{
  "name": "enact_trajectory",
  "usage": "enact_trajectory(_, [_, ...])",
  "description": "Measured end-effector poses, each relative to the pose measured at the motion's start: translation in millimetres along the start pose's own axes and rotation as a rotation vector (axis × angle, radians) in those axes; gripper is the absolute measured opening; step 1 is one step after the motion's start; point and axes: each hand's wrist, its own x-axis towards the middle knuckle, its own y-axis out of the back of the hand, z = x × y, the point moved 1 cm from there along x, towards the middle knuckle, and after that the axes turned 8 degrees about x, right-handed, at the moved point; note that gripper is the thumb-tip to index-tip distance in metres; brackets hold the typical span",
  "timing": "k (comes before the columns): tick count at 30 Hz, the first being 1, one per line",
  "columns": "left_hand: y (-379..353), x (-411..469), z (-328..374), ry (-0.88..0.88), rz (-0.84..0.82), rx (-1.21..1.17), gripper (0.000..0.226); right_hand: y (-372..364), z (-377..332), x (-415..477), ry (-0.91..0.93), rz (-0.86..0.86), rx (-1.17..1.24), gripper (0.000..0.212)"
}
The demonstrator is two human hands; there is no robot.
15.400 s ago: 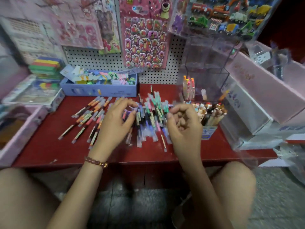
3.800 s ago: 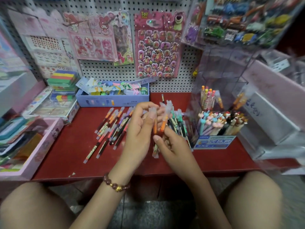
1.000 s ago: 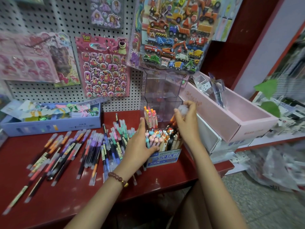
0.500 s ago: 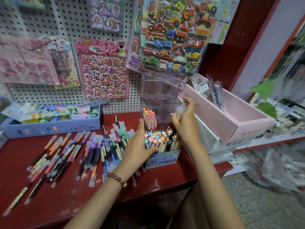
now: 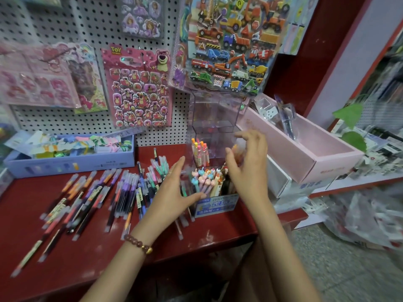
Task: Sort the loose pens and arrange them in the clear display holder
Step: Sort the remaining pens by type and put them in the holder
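Pegboard (image 5: pixel 65 25) is carrying sticker sheets (image 5: pixel 139 90) behind a red worktop (image 5: pixel 91 258). A blue box (image 5: pixel 72 162) is sitting along its back edge and a pink box (image 5: pixel 316 158) is lying off its right end.

Clear display holder (image 5: pixel 214 118) is standing at the worktop's right end, tiers stepping up toward the back edge. Front tier is packed with character-topped pens (image 5: pixel 205 177) above a blue label (image 5: pixel 216 205). Next tier up is holding only a few orange-and-pink pens (image 5: pixel 199 152) in its left corner. Upper tiers are looking empty.

Left hand (image 5: pixel 172 192) is lying open, fingers straight, against the holder's left front corner, thumb touching the label. My read: it is bracing the light acrylic so it is not sliding or tipping while pens are going in.

Right hand (image 5: pixel 248 168) is hovering over the second tier, just right of the orange-and-pink pens, fingers loosely spread. Something orange is showing by the thumb, but blur is hiding it — cannot tell whether it is pinching a pen or holding nothing.

Loose pens (image 5: pixel 98 197) are lying flat in rough rows from the worktop's middle toward its left end, barrels mostly parallel — probably grouped by colour for grabbing in batches. Nearest ones are running under the left hand; all are lying apart from the right hand. Most are not yet in the holder, so the job is looking early.
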Motion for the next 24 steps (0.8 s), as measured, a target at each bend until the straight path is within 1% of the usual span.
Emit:
enact_trajectory(2, [14,-14,-10,-0.038,0.031,-0.017,0.083,-7,-22,-14,0.035,-0.056,0.149,0.018])
enact_trajectory(4, [31,-29,-28,-0.06,0.058,-0.032,0.058,-21,-41,-30,0.057,-0.105,0.283,0.01])
enact_trajectory(6, [49,-45,-53,-0.06,0.099,-0.016,0.037,-42,-57,-48,0.03,-0.178,0.402,0.01])
enact_trajectory(8, [68,-61,-81,-0.024,0.166,0.005,0.025,-66,-71,-66,-0.023,-0.292,0.499,0.011])
enact_trajectory(11, [97,-87,-126,0.09,0.274,0.038,0.024,-102,-85,-92,-0.059,-0.434,0.565,0.01])
enact_trajectory(15, [131,-107,-184,0.24,0.397,0.167,0.025,-134,-104,-115,-0.189,-0.542,0.675,0.012])
enact_trajectory(17, [141,-109,-213,0.322,0.382,0.25,0.024,-144,-111,-125,-0.262,-0.569,0.733,0.013])
enact_trajectory(19, [147,-109,-235,0.374,0.325,0.252,0.027,-152,-115,-133,-0.302,-0.614,0.771,0.018])
enact_trajectory(22, [151,-105,-250,0.34,0.222,0.233,0.036,-159,-117,-142,-0.337,-0.678,0.762,0.028])
enact_trajectory(24, [151,-101,-253,0.307,0.191,0.294,0.036,-162,-118,-144,-0.373,-0.699,0.744,0.029])
